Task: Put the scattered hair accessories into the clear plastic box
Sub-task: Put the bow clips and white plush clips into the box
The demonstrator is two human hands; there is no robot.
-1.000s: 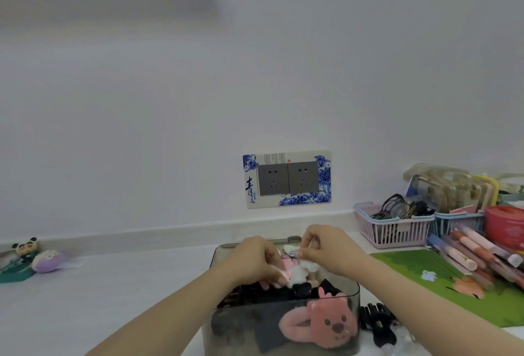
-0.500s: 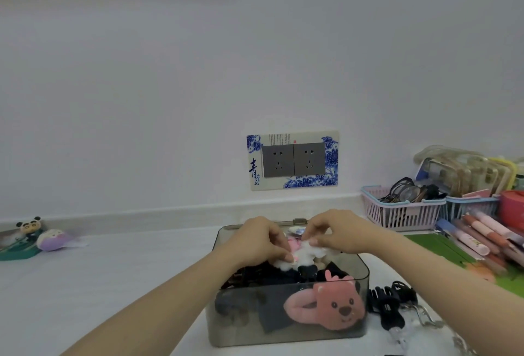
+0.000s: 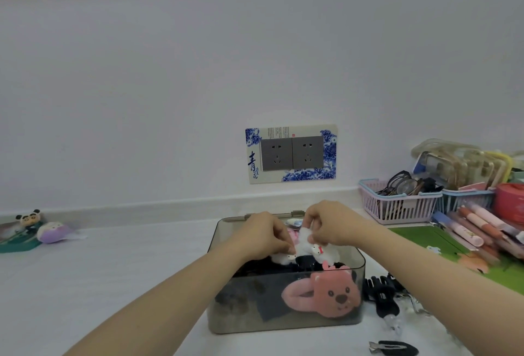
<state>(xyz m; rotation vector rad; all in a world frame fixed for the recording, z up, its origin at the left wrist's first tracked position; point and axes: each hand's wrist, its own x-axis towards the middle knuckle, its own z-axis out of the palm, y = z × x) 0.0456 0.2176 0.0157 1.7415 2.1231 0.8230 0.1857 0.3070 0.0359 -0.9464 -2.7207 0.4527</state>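
The clear plastic box (image 3: 286, 324) stands on the white counter in front of me, holding dark hair items and a pink plush bear headband (image 3: 334, 294). Both hands are over the box's open top. My left hand (image 3: 266, 235) and my right hand (image 3: 331, 224) pinch a white fluffy hair accessory (image 3: 314, 249) from either side, just above the contents. To the right of the box lie a black claw clip (image 3: 381, 296) and a black snap clip (image 3: 395, 347) on the counter.
A pink basket (image 3: 397, 208) with glasses stands at the back right, next to a blue basket and pens (image 3: 467, 228) on a green mat (image 3: 453, 253). Small toy figures (image 3: 34, 228) sit at the far left. A wall socket plate (image 3: 291, 154) is behind the box.
The view has shifted so the box sits more fully in sight. Both hands stay over the box on the white fluffy accessory, which now sits a little lower among the contents.
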